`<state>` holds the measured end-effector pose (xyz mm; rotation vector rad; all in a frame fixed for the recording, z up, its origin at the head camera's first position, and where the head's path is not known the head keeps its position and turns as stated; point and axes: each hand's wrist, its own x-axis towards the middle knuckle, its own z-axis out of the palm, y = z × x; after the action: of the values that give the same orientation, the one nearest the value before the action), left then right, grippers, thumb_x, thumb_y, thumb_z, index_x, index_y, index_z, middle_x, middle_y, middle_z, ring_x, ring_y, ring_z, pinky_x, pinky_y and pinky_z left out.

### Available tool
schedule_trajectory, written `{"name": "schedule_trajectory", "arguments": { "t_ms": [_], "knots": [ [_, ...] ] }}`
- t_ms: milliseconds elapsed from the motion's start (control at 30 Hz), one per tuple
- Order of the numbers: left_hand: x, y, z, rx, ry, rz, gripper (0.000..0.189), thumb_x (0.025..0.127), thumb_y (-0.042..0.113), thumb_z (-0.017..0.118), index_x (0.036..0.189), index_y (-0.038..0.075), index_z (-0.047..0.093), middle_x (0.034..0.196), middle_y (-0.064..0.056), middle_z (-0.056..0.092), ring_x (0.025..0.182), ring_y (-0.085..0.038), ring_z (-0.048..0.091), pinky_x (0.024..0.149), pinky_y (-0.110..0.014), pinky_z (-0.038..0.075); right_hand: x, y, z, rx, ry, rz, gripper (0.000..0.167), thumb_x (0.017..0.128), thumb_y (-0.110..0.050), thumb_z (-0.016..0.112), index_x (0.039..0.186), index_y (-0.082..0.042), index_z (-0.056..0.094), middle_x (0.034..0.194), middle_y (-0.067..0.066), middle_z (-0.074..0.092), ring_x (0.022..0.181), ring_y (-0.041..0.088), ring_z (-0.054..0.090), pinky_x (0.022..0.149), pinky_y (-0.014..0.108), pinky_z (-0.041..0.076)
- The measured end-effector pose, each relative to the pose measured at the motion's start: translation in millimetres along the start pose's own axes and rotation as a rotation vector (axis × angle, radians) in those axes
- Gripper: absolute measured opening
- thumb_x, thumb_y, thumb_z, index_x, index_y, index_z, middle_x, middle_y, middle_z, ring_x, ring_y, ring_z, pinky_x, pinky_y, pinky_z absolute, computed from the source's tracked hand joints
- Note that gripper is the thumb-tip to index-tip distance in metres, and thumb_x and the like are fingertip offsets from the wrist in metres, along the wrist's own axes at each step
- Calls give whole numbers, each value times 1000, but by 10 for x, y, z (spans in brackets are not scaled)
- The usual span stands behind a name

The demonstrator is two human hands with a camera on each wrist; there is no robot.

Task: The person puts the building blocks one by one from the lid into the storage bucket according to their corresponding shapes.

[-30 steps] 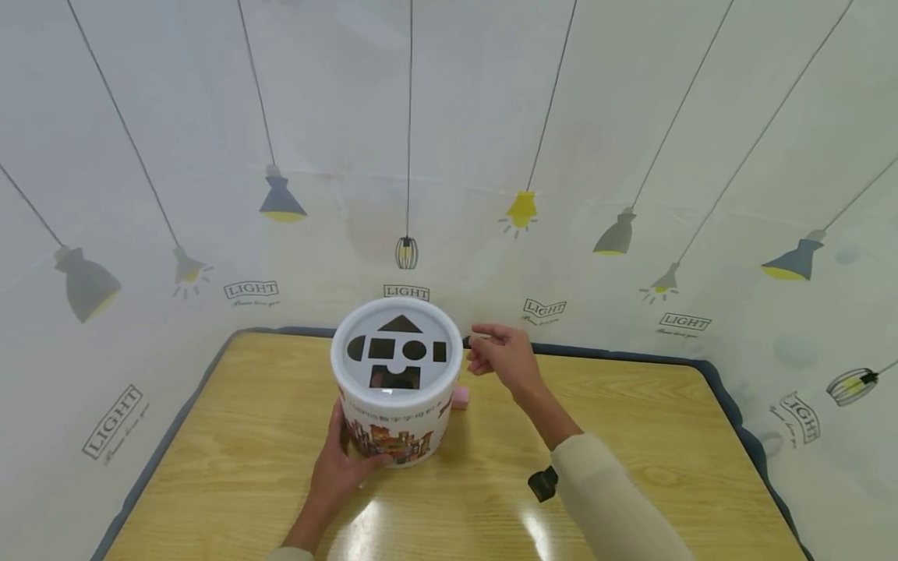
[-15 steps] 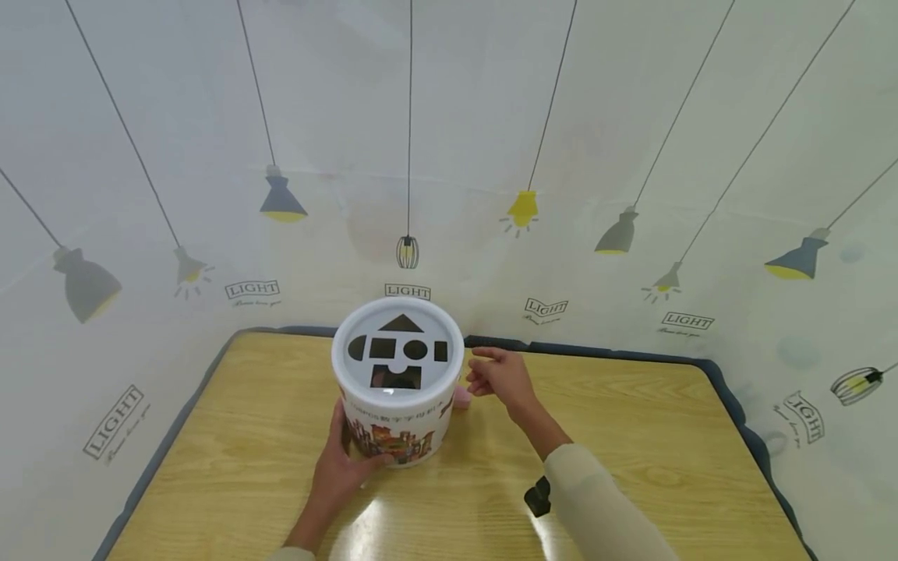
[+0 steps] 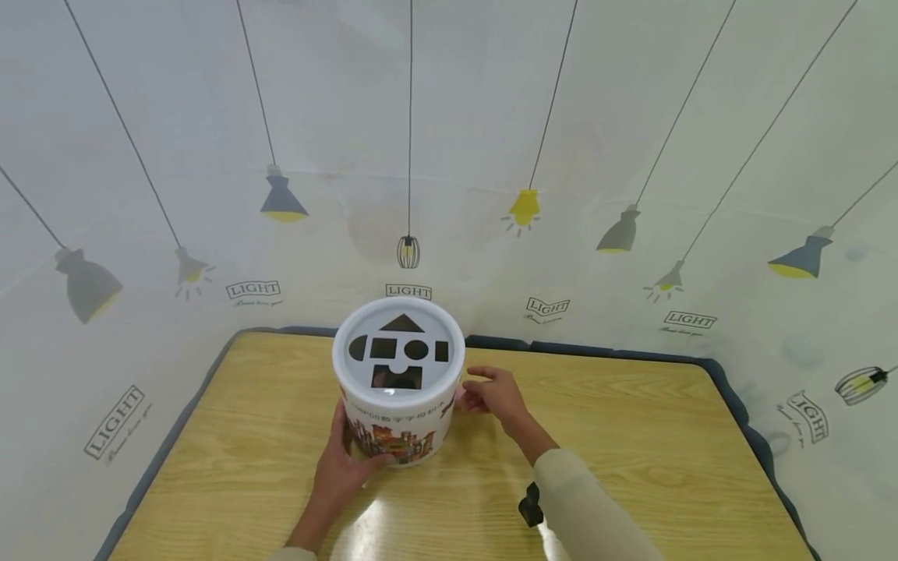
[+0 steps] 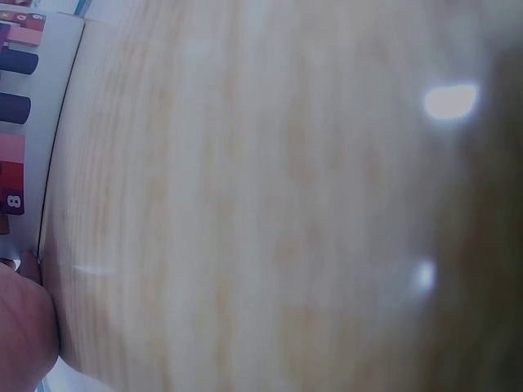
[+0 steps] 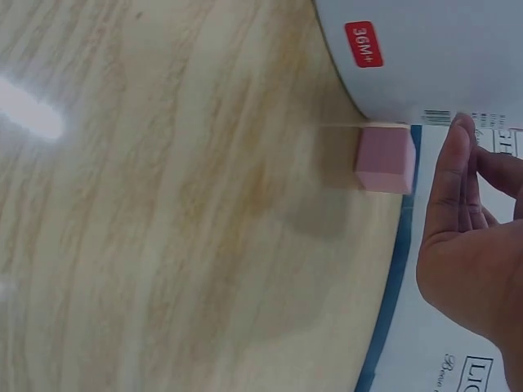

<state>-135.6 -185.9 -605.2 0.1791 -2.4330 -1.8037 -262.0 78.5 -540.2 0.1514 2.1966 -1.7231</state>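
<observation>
A white toy-block bucket (image 3: 403, 425) with a printed picture stands upright on the table. Cut-outs of several shapes, among them a triangle, a square and a circle, pierce its white lid (image 3: 398, 321). My left hand (image 3: 340, 471) grips the bucket low on its left side, thumb across the front. In the left wrist view only part of that hand (image 4: 24, 322) shows at the bucket's edge. A pink block (image 5: 386, 159) sits on the table against the bucket's right side. Close beside it is my right hand (image 5: 470, 237), its fingers extended toward the bucket and holding nothing.
The wooden table (image 3: 645, 436) has a dark blue edging (image 3: 575, 350) along the wall. Behind it hangs a pale wall covering (image 3: 463, 140) printed with lamps. A small black device (image 3: 531, 505) sits at the right sleeve (image 3: 585, 499).
My right hand has come down and slightly nearer to me along the bucket's right side, now overlapping the pink block in the head view. The left hand and bucket have stayed put.
</observation>
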Motion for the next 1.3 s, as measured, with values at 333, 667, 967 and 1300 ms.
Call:
{"name": "schedule_trajectory", "arguments": {
  "t_ms": [333,667,967,1300],
  "knots": [
    [-2,3,2,-4,-1,1,128,60,43,91,151,52,1,162,-1,19,147,-25,24,121,-40,25,55,197,39,-20,-12,38,41,93,-14,63,133,-3,58,86,11,73,70,19,70,65,30,63],
    [-4,-6,0,6,0,-10,128,60,45,90,151,51,0,162,-1,20,147,-25,24,121,-40,25,54,276,112,-2,-55,69,49,91,-8,62,139,-8,53,85,11,71,67,20,68,65,34,63],
    [-2,0,-11,26,2,-22,129,60,48,89,151,51,-1,163,1,16,148,-24,21,121,-40,24,58,313,146,-19,-63,80,46,92,-9,63,138,-10,55,83,11,70,68,21,68,64,34,63],
    [-1,-25,-10,35,3,-11,130,59,48,89,151,50,-2,163,1,16,148,-24,21,121,-40,24,56,321,140,-22,-65,47,44,92,-7,63,135,-8,57,82,12,71,67,22,68,61,35,63]
  ]
}}
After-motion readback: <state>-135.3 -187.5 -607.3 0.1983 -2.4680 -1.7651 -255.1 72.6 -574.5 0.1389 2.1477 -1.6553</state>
